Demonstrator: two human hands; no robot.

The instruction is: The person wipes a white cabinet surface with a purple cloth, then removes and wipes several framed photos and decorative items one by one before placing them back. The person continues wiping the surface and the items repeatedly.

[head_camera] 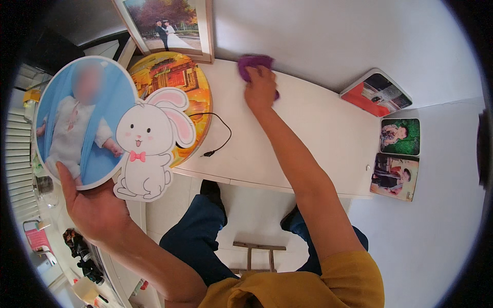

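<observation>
My left hand (98,208) holds up a photo board (144,154) by its lower edge; it joins a round baby picture on blue with a white cartoon rabbit with a pink bow tie. My right hand (261,90) presses a purple cloth (254,63) onto the white tabletop (308,127), near the wall. Behind the photo board, a round orange and yellow picture board (185,84) lies partly hidden. A thin black cable (230,131) with a plug curls out from there onto the tabletop.
A framed wedding photo (165,27) stands at the back left. Several small photo plaques (399,136) are at the right end by the wall. A wooden stool (260,246) is below, between my legs. Dark bundled items (83,256) rest at the lower left.
</observation>
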